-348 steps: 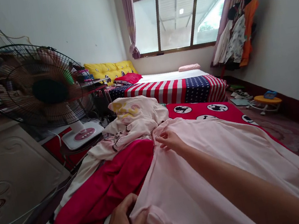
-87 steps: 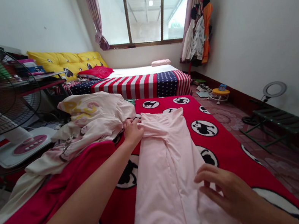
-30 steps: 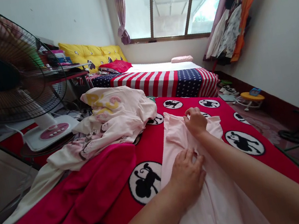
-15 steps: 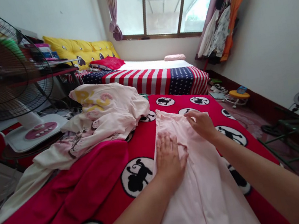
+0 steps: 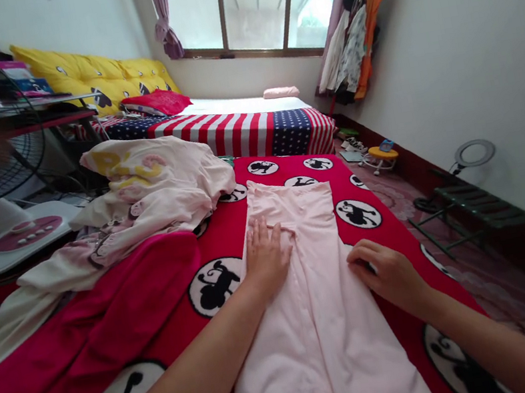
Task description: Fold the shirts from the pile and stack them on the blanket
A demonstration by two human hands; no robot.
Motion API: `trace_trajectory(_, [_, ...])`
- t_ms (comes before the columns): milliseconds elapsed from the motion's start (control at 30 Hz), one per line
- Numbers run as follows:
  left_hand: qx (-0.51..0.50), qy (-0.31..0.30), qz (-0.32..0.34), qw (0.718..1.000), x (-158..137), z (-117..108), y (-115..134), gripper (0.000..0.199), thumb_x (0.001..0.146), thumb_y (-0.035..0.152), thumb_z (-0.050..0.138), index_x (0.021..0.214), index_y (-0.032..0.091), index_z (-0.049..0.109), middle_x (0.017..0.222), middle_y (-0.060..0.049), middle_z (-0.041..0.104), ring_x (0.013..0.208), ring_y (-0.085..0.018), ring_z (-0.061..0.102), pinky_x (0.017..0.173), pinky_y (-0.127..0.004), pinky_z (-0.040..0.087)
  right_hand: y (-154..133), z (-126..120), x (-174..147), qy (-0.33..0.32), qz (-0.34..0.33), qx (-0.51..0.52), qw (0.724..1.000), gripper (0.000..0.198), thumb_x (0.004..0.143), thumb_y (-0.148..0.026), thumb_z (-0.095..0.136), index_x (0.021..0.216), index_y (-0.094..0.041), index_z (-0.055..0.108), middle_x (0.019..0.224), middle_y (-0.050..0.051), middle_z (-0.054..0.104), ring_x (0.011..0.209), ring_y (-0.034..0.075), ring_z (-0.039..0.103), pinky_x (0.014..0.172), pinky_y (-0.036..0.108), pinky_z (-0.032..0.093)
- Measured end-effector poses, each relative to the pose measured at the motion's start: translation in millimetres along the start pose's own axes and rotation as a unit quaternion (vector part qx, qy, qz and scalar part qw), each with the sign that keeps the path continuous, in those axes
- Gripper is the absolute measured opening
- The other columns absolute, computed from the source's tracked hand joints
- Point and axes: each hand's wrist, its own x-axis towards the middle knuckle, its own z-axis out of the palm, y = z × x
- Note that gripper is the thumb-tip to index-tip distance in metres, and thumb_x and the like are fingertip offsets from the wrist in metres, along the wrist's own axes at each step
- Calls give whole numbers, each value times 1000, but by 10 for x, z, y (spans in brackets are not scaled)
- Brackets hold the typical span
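Pale pink trousers [image 5: 330, 293] lie lengthwise on a red blanket with black-and-white monkey circles, waistband at the far end. My left hand [image 5: 267, 256] rests flat on their upper left part, fingers stretched out, beside a fold near the crotch. At the right edge of the trousers, below the hip, my right hand [image 5: 382, 270] has its fingers curled, with thumb and forefinger closed at the cloth's edge. The leg ends lie toward me, and the left one shows an open hem at the bottom of the view.
Left of the trousers lie a crumpled cream garment [image 5: 163, 180] with a print and a crimson garment [image 5: 124, 309]. A fan [image 5: 19, 232] stands at the far left. Behind is a bed with a striped, starred cover [image 5: 231, 131]. A dark green folding stool [image 5: 482, 205] stands right.
My right hand has moved from the waistband down along the trousers' right edge. My left hand stays flat on the cloth. The view has shifted a little to the right.
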Motion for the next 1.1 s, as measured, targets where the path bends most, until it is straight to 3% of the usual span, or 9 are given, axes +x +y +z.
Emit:
trace_trajectory(167, [4,6,152,988,46,-76,73,46,85,7,48,128,23,58,145,-11,43,129,-24,44,102,-37,43,-133,-54,-421,-7,25,92,995,13,91,-15,50,91,-22,60,93,4,61,86,17,60,78,28,46])
trace_trajectory(267, [41,-44,235,970,179,-144,176,43,83,4,50,117,25,65,134,-10,52,119,-23,50,86,-32,50,-203,-134,-501,-46,29,120,991,18,89,-10,49,94,-23,61,99,3,60,89,16,60,80,27,46])
trace_trajectory(400, [59,-100,304,946,358,-212,212,28,86,6,48,93,21,71,104,-7,65,99,-21,58,75,-29,49,-359,-238,-594,-137,33,133,981,26,81,-5,59,99,-24,63,108,3,59,95,16,59,84,26,45])
trace_trajectory(633, [14,-51,281,958,420,-257,-41,29,84,6,47,92,21,71,94,-4,68,96,-21,57,75,-29,46,-520,-272,-695,-160,12,120,980,11,88,-13,57,86,-22,64,97,3,59,87,15,57,77,25,45])
trace_trajectory(733, [-1,-72,271,960,355,-249,-46,29,80,3,48,87,19,71,94,-5,68,96,-21,57,82,-31,46,-455,-222,-562,-124,-6,107,987,14,87,-10,56,88,-21,65,98,4,60,89,16,57,79,26,45])
trace_trajectory(833, [-4,-49,234,971,275,-210,11,24,81,6,49,84,18,70,94,-6,67,95,-22,57,85,-33,46,-375,-99,-302,-77,-22,66,995,19,90,-10,50,96,-20,65,110,6,60,101,18,56,89,28,43])
trace_trajectory(900, [-7,-20,198,980,237,-168,49,20,84,12,49,88,18,68,93,-6,66,93,-22,58,85,-35,46,-327,3,-84,-57,28,20,998,21,92,-11,47,99,-19,65,112,7,61,103,18,57,91,28,43])
trace_trajectory(1000, [-13,20,150,988,236,-103,100,21,87,19,50,100,18,66,95,-7,65,92,-22,58,84,-35,47,-228,125,262,-31,186,-67,980,23,92,-15,46,107,-18,63,109,8,64,98,19,61,85,26,45])
trace_trajectory(1100, [5,35,161,986,324,-66,186,22,86,18,52,101,20,68,106,-8,64,103,-24,56,88,-37,46,-91,174,557,-31,275,-109,955,23,89,-25,51,105,-16,66,102,12,68,93,24,64,78,30,46])
